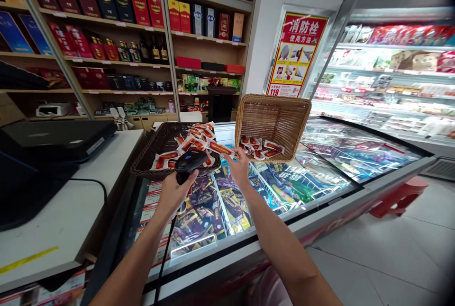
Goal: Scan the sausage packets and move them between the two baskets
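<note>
My left hand [176,194] is wrapped round the handle of a black barcode scanner [191,160], its cable hanging down toward me. Between the fingers of my right hand [238,166] is one end of a wrapped sausage [220,148], held just in front of the scanner's head. Behind the scanner, a dark brown wicker basket [142,164] carries a heap of similar packed sausages [199,136]. A tan wicker basket [273,107] stands tilted on the right, opening toward me, with several packed sausages [263,148] along its lower side.
Both baskets rest on a glass-topped chest freezer [302,216] full of packaged goods. A white counter [117,164] with black equipment [57,138] borders it on the left. A red stool [400,197] stands at the right. Shelves of boxed bottles and a lit display fridge [394,69] line the back.
</note>
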`<state>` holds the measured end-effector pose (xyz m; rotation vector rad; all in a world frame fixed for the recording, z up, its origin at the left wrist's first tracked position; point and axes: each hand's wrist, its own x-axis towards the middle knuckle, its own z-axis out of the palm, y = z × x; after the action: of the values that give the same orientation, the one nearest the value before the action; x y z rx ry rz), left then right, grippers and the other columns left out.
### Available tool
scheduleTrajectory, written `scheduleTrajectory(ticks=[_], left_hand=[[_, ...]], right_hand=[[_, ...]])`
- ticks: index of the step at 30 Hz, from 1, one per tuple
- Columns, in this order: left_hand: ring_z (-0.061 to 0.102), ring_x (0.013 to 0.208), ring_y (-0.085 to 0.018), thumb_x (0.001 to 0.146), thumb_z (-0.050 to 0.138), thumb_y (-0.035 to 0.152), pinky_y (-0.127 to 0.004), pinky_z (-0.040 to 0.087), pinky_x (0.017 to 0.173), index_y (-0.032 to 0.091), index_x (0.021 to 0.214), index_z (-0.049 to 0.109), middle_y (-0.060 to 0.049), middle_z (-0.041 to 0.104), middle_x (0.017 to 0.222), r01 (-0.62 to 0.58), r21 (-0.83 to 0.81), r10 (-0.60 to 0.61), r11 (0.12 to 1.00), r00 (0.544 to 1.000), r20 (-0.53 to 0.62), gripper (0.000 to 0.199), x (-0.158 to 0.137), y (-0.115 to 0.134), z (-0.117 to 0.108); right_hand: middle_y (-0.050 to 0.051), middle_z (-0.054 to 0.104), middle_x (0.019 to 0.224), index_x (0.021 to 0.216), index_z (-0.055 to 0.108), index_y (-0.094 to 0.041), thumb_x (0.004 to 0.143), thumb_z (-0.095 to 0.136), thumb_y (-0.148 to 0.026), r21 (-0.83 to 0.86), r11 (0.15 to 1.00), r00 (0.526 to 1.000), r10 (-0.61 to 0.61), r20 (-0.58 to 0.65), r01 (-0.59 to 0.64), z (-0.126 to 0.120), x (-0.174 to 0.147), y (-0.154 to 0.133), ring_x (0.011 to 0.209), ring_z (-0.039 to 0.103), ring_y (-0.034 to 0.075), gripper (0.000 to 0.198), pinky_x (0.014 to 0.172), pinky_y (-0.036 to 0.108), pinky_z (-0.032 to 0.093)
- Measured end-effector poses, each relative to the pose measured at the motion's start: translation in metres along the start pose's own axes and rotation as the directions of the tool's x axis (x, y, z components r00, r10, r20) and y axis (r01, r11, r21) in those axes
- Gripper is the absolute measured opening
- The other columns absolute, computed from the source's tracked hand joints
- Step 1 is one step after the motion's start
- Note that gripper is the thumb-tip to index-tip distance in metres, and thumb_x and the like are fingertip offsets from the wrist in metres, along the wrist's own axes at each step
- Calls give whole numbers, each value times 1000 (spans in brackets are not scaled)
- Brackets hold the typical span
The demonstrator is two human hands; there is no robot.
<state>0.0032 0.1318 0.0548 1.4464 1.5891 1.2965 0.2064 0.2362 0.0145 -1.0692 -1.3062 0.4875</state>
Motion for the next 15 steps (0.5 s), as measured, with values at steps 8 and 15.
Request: scheduleTrajectory(ticks=[8,15], left_hand=[[53,46,-17,65,75,76,-28,40,47,20,61,59,-3,59,49,23,-35,-26,999,997,-72,58,5,-3,3],[55,47,-17,64,78,72,-28,42,44,20,64,62,-3,62,53,44,-59,-50,997,993,-107,55,8,-1,1]], right_hand=[[1,66,85,89,60,-23,80,71,-59,127,984,983,138,-120,-123,7,8,12,84,61,19,39,82,32,53],[10,70,93,104,59,-25,96,41,-61,264,872,723,489,-488,-411,-28,49,52,83,68,25,42,66,38,58]])
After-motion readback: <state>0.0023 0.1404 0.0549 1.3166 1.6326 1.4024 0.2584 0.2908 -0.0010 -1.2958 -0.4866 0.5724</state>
